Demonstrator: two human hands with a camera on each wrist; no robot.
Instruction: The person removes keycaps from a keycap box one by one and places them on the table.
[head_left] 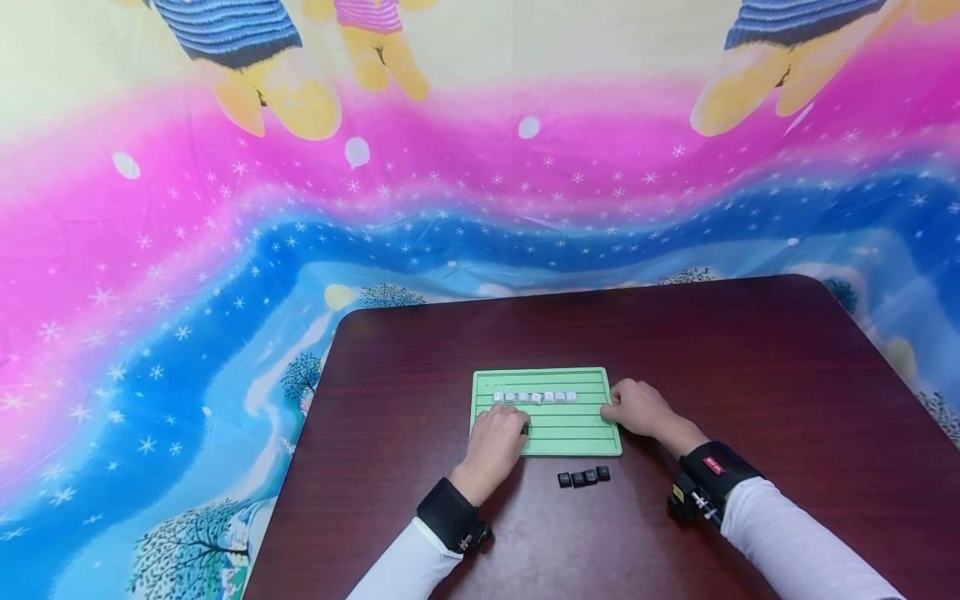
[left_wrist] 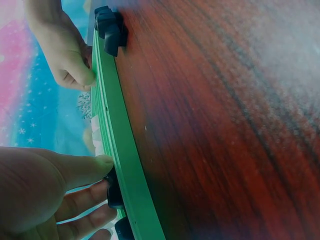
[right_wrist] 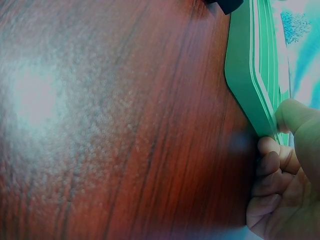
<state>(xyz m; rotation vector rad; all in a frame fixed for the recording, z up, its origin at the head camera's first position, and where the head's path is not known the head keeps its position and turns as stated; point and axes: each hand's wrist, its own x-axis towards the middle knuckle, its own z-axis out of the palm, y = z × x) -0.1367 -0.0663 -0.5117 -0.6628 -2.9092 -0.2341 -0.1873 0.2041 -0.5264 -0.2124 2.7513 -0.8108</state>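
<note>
A green grooved board (head_left: 573,433) lies on the table, with a row of several white keycaps (head_left: 536,398) along one of its upper grooves. Over its left part, my left hand (head_left: 495,442) pinches a black keycap (left_wrist: 115,192) between thumb and fingers, low against the board. A second black keycap (left_wrist: 124,228) sits beside it in the left wrist view, mostly hidden from the head view by the hand. My right hand (head_left: 639,407) grips the board's right edge, thumb on top and the other fingers curled at the side.
Several black keycaps (head_left: 578,479) stand in a short row on the dark wooden table (head_left: 712,350), just in front of the board. A printed cloth (head_left: 480,175) hangs behind the table's far edge. Both wrists wear black straps with cameras.
</note>
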